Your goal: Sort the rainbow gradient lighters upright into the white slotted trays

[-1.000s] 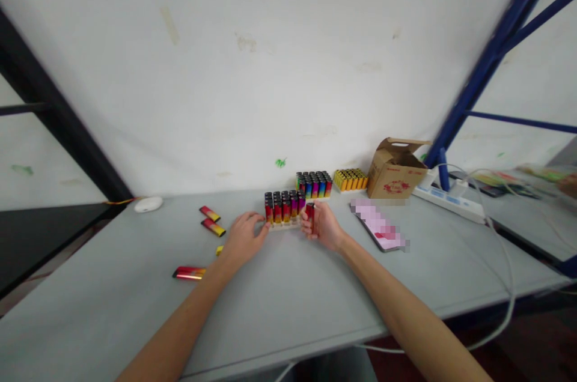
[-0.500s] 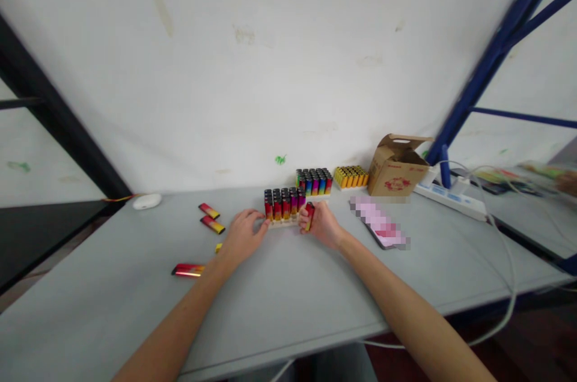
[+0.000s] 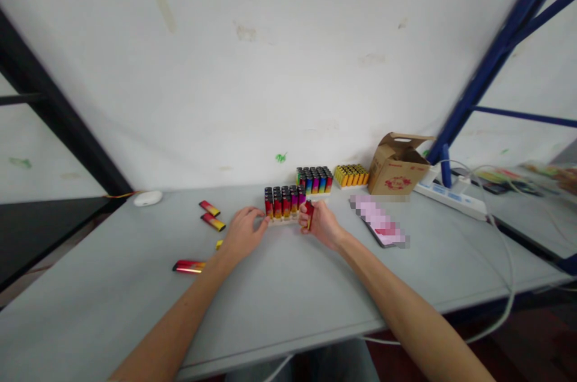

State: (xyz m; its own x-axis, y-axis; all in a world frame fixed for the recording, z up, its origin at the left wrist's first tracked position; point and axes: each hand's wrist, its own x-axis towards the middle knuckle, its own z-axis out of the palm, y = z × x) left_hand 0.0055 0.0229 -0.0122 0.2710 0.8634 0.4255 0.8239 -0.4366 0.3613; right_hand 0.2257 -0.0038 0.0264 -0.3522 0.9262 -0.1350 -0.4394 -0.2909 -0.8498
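My right hand (image 3: 322,223) is closed around a red-and-yellow lighter (image 3: 309,215) with a dark top, held upright at the front right of a pale tray (image 3: 280,223). Rows of dark-topped lighters (image 3: 278,206), red to purple, stand in that tray. At its left end rests my left hand (image 3: 246,229), thumb and fingers apart, the thumb tip at the tray's corner. Left of that hand lie loose lighters in red and yellow: one (image 3: 210,208) farther back, another (image 3: 213,222) just in front of it, and more (image 3: 188,266) partly behind my left forearm.
Behind stand a tray of multicoloured lighters (image 3: 315,180) and one of yellow lighters (image 3: 352,176). An open cardboard box (image 3: 396,169), a power strip (image 3: 455,199) and a blurred-out phone-like slab (image 3: 381,223) are on the right. A white case (image 3: 148,199) lies far left.
Both hands stay almost where they were, the right still holding the lighter. The view has shifted very slightly.
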